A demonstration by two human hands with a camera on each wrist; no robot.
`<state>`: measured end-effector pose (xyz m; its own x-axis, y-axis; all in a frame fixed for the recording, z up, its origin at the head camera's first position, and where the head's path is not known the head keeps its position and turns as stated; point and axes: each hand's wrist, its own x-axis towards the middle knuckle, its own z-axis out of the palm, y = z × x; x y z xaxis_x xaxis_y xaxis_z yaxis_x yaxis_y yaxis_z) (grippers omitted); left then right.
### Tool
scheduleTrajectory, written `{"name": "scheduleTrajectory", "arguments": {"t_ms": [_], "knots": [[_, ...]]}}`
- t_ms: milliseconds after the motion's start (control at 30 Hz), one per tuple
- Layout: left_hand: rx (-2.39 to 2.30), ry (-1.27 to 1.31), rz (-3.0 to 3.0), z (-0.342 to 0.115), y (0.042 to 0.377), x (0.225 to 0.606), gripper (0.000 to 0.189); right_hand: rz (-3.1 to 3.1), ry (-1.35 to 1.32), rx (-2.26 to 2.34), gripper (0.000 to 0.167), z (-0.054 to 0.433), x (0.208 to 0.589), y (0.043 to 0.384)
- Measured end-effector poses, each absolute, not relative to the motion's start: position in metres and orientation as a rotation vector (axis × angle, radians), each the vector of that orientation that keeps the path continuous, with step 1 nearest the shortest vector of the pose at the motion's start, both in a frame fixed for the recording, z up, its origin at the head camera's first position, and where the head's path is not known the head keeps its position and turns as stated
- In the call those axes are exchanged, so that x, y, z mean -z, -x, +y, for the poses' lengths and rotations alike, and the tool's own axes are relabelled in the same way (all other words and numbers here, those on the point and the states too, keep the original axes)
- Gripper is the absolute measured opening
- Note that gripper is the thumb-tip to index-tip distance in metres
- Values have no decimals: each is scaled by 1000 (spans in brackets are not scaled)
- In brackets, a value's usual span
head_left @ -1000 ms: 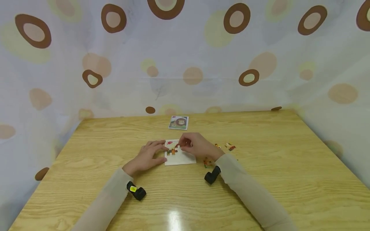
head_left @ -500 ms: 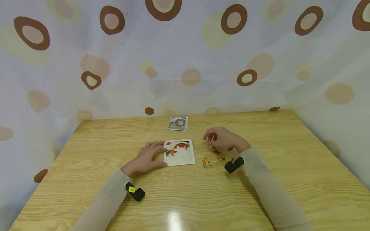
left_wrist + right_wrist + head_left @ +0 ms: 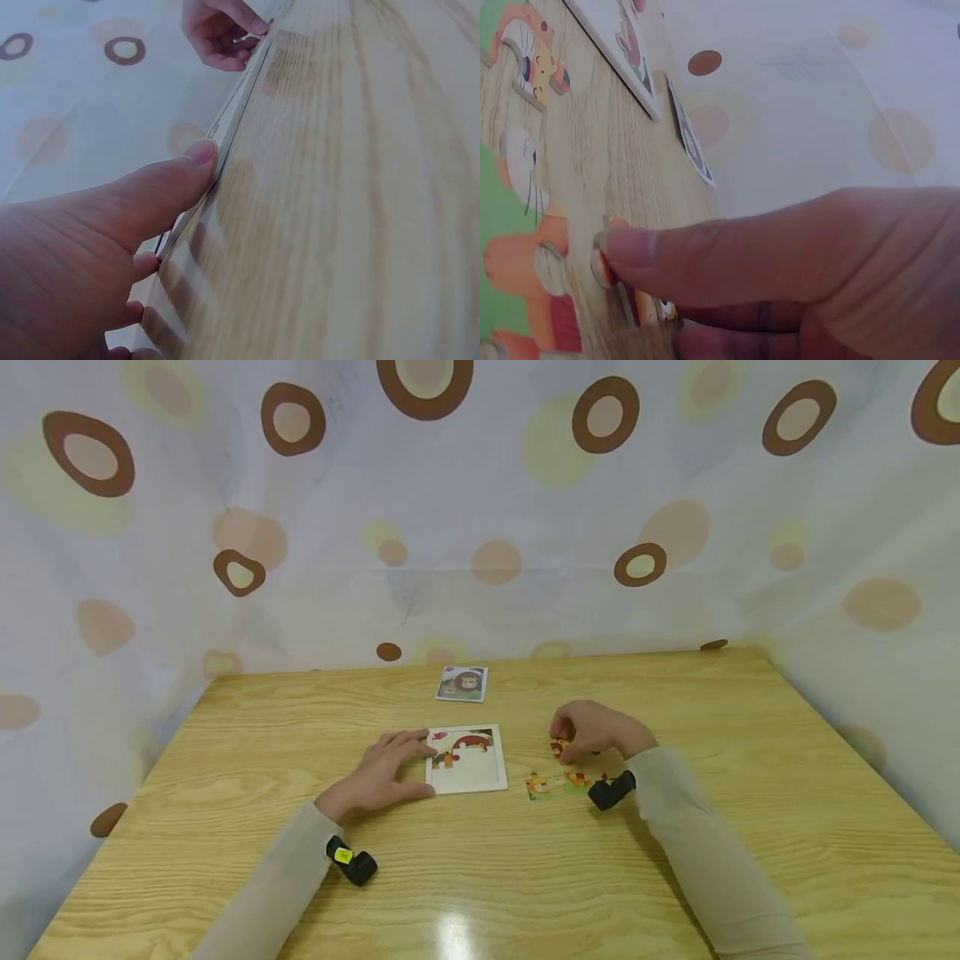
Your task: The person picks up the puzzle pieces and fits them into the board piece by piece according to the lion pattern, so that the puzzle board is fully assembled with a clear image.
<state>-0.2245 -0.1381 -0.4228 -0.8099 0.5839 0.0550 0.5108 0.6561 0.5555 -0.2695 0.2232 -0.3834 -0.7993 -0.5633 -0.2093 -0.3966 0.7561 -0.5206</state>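
Note:
A white puzzle tray (image 3: pixel 480 781) lies at the middle of the table, partly filled with joined pieces (image 3: pixel 472 742) along its top and left. My left hand (image 3: pixel 381 774) rests at its left edge, fingers spread, thumb against the lower left corner. To the right, my right hand (image 3: pixel 600 729) pinches a puzzle piece (image 3: pixel 558 747) with brown and orange print; in the right wrist view the thumb covers much of this piece (image 3: pixel 604 266). Loose puzzle pieces (image 3: pixel 538 786) lie just in front of that hand, showing orange animal parts on green.
A small picture card (image 3: pixel 462 683) with a lion lies behind the tray. The wooden table (image 3: pixel 420 877) ends at a patterned cloth (image 3: pixel 450 610) at the back. A black wrist camera (image 3: pixel 611 790) overlaps the rightmost loose pieces in the head view.
My right hand has moved from the tray out to the right and now pinches a loose piece. A brown-maned piece now sits at the tray's top. The left hand stays in place.

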Motion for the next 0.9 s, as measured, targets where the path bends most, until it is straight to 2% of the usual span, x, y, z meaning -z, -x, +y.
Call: {"name": "scheduleTrajectory", "arguments": {"t_ms": [400,633,900], "knots": [[-877,-912,2737,-139,225,426,51,2654,647,615,40,219,383,268],[-900,-908,2732,-138,224,424,51,2676,675,568,31,219,381,269],[-915,-901,2726,-139,223,423,51,2663,716,666,28,217,384,270]]}}
